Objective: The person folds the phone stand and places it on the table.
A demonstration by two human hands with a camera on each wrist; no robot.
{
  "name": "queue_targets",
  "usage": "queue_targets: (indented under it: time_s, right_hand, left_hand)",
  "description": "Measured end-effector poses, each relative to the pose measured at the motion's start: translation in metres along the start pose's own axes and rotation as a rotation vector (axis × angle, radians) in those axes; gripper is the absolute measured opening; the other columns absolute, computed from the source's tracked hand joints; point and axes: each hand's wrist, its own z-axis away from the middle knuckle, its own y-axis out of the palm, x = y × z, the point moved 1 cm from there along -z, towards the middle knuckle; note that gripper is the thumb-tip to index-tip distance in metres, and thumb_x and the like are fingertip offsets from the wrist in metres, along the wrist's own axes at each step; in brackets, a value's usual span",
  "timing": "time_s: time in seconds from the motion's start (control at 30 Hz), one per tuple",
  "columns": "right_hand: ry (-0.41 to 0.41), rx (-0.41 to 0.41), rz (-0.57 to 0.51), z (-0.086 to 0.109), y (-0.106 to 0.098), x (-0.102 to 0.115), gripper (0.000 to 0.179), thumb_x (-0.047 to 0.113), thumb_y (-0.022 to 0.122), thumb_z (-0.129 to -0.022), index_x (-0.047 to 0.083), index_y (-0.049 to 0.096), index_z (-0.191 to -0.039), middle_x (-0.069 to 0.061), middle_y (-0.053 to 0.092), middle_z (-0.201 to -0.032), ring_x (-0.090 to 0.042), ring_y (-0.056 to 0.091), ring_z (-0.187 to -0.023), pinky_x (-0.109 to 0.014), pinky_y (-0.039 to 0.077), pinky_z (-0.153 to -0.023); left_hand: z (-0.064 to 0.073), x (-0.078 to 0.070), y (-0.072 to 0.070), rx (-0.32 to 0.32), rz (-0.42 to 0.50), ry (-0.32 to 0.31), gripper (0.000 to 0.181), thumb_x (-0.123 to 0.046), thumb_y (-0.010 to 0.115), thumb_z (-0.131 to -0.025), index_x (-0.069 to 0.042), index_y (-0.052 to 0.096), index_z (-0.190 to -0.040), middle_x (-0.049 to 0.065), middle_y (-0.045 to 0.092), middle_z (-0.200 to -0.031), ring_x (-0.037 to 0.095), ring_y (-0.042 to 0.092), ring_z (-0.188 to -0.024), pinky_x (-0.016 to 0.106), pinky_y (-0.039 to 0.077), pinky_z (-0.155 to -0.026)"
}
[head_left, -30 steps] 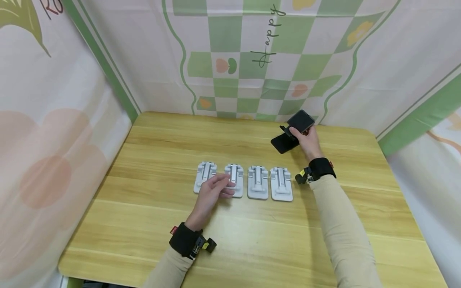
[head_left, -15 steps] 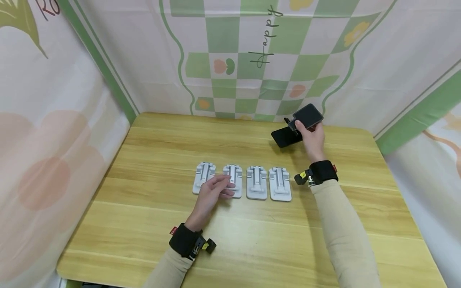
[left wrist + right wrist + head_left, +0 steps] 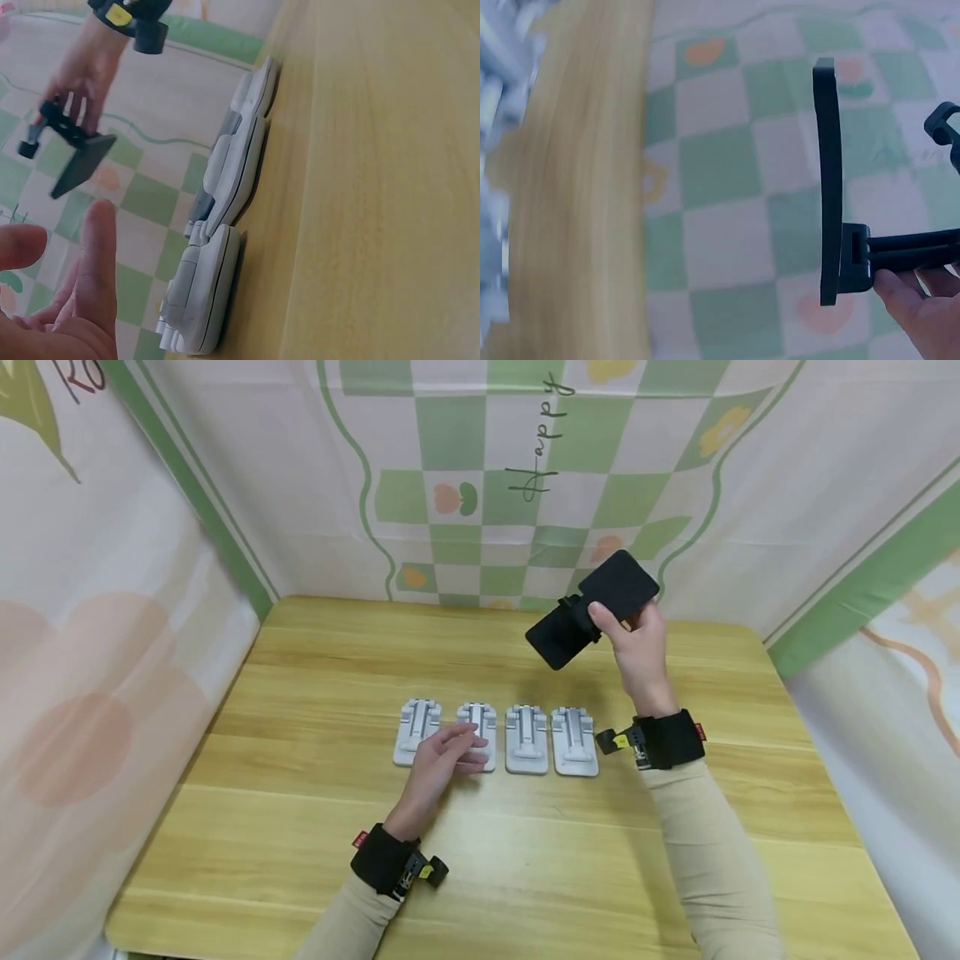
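Note:
My right hand [image 3: 637,647] grips a black folding phone stand [image 3: 617,583] above the back of the table, thumb on its hinge area. In the right wrist view the stand's flat plate [image 3: 829,187] stands edge-on with an arm reaching to the fingers. My left hand [image 3: 437,768] hovers with relaxed fingers over a row of folded white phone stands, partly covering the second stand [image 3: 486,752] from the left. The leftmost stand [image 3: 415,735] lies beside it, followed on the right by a third stand [image 3: 527,752] and a rightmost stand [image 3: 575,756]. The left hand holds nothing.
The wooden table [image 3: 285,835] reaches to a patterned cloth curtain [image 3: 457,435] hung at the back, with more cloth along the left and right sides. Each wrist wears a black band [image 3: 386,860] with a small camera.
The right hand has raised the black stand off the table and tilted it, bringing it a little nearer and left. The left hand and the white stands have stayed put.

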Motion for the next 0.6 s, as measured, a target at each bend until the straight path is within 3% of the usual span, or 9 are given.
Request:
queue_targets:
  time_s: [0.23,0.43,0.6]
  right_hand:
    - [-0.015,0.207,0.041,0.028,0.022,0.016,0.049,0.012,0.067,-0.086,0.009,0.049,-0.132,-0.010,0.054,-0.118,-0.023,0.053,-0.098,-0.021,0.051,-0.074]
    - [-0.026,0.367,0.111,0.046,0.033,0.016,0.049,0.008,0.066,-0.086,0.007,0.049,-0.131,-0.008,0.054,-0.119,-0.023,0.053,-0.101,-0.024,0.049,-0.078]
    - [-0.031,0.510,0.160,0.057,0.040,0.014,0.049,0.006,0.068,-0.083,0.003,0.051,-0.129,-0.007,0.055,-0.121,-0.021,0.052,-0.106,-0.028,0.047,-0.088]
  left_hand:
    - [-0.003,-0.003,0.000,0.009,0.053,-0.012,0.049,-0.030,0.050,-0.097,-0.001,0.042,-0.136,0.024,0.057,-0.126,0.027,0.062,-0.104,0.042,0.050,-0.092]
    - [-0.005,-0.007,0.002,0.035,0.048,-0.002,0.052,-0.037,0.047,-0.098,-0.002,0.043,-0.136,0.025,0.055,-0.128,0.030,0.060,-0.107,0.040,0.051,-0.091]
    - [-0.015,0.006,0.001,0.027,0.068,0.033,0.058,-0.050,0.052,-0.092,-0.009,0.049,-0.132,0.020,0.058,-0.124,0.029,0.061,-0.104,0.040,0.052,-0.090]
